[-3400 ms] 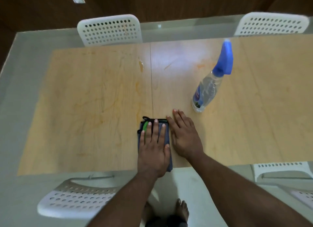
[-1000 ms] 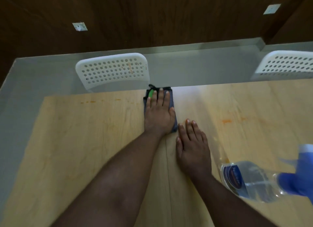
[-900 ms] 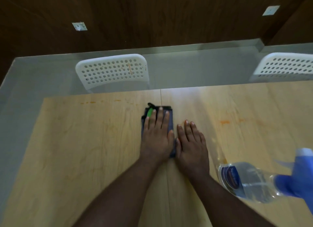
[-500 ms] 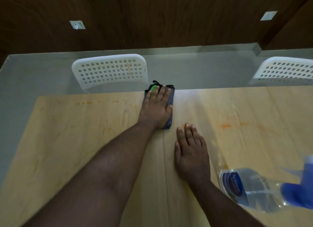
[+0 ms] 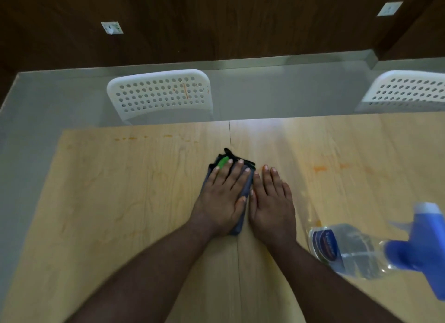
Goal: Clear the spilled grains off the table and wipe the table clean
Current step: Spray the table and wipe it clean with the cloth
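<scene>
Folded cloth mid-table, long axis running near-to-far. Left hand flat on it, fingers straight. Right hand flat beside, holding nothing. Spray bottle at right, clear liquid inside.

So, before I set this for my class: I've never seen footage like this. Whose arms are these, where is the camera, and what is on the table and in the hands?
There is no machine here. The picture comes from one wide-angle camera worn on a person's head, looking forward and down, so the two bare arms are that person's own.

The left hand lies flat, fingers straight, pressing a folded dark blue-grey cloth with a green tag onto the pale wooden table. The right hand rests flat on the bare wood right beside it, holding nothing.

At the right lies a clear plastic spray bottle with a blue trigger head, on its side, untouched. Faint orange stains mark the wood. No grains can be made out. Two white perforated plastic chairs stand at the far edge.
</scene>
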`<state>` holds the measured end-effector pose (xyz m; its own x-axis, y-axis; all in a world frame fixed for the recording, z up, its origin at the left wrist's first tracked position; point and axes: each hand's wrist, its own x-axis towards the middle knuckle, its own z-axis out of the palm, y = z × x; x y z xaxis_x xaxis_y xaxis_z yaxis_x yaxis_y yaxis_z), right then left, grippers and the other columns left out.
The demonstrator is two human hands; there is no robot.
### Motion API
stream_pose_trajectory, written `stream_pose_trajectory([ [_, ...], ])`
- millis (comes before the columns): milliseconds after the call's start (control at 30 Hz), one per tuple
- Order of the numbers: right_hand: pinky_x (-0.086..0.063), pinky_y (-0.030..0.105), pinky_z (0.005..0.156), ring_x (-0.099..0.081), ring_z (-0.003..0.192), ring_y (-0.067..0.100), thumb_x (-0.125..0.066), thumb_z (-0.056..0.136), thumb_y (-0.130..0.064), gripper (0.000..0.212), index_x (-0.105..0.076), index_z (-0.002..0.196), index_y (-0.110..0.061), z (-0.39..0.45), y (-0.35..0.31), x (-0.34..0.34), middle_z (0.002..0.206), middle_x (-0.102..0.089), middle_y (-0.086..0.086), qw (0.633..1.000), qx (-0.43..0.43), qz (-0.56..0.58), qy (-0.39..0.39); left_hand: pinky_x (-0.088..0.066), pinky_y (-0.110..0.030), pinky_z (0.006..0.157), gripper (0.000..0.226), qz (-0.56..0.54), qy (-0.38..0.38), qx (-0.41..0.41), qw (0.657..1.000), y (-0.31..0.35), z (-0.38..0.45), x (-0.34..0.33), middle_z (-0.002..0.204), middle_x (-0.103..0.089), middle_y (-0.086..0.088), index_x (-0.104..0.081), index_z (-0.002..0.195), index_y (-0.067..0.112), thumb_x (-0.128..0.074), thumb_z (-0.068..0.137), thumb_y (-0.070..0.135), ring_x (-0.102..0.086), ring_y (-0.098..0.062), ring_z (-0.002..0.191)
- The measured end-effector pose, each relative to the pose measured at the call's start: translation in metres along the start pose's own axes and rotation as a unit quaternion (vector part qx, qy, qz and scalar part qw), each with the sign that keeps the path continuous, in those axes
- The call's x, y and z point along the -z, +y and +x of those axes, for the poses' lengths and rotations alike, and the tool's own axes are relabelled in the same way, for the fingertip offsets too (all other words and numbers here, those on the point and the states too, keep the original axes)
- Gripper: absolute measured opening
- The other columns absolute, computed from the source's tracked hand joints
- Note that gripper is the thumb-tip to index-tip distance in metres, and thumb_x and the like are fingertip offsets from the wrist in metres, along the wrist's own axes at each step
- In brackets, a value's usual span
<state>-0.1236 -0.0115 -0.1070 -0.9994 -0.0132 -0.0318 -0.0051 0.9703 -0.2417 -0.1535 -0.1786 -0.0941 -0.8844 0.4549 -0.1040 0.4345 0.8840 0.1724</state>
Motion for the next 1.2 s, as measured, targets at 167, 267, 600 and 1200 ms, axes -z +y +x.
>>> stream_pose_trajectory([
  [167,-0.010,0.043,0.132,0.006,0.163,0.014,-0.014,0.110,-0.048,0.062,-0.013,0.169,-0.026,0.000,0.002,-0.001,0.177,-0.004,-0.001,1.000,-0.008,0.009,-0.014,-0.003,-0.046,0.131,0.070,0.016,0.011,0.029,0.999,-0.040,0.092,0.014,0.177,-0.002,-0.001,-0.006,0.170,0.023,-0.017,0.105,0.048,0.002,-0.022,0.163],
  [267,-0.009,0.042,0.132,0.006,0.163,0.013,-0.014,0.110,-0.049,0.062,-0.013,0.168,-0.027,0.001,0.003,-0.003,0.176,-0.004,-0.002,1.000,-0.008,0.015,-0.010,-0.005,-0.046,0.131,0.071,0.000,0.040,0.157,0.987,-0.043,0.115,0.010,0.177,-0.006,-0.004,-0.008,0.169,0.020,-0.015,0.104,0.047,-0.003,-0.025,0.163],
  [600,-0.012,0.044,0.131,-0.002,0.163,0.017,-0.020,0.111,-0.044,0.061,-0.018,0.168,-0.023,-0.001,0.000,0.002,0.176,-0.012,0.003,1.000,-0.001,0.000,-0.005,-0.004,-0.048,0.132,0.071,-0.027,0.009,0.092,0.995,0.020,-0.036,-0.009,0.175,0.017,-0.003,0.008,0.168,0.020,-0.021,0.109,0.045,0.016,-0.022,0.162],
  [1200,-0.014,0.042,0.131,-0.010,0.163,0.019,-0.023,0.111,-0.045,0.060,-0.025,0.167,-0.023,-0.002,-0.001,0.007,0.175,-0.019,0.005,1.000,0.008,0.003,0.012,-0.006,-0.048,0.131,0.070,-0.031,0.061,0.181,0.981,0.025,-0.019,-0.021,0.177,0.009,-0.005,0.005,0.169,0.017,-0.016,0.108,0.046,0.008,-0.024,0.163],
])
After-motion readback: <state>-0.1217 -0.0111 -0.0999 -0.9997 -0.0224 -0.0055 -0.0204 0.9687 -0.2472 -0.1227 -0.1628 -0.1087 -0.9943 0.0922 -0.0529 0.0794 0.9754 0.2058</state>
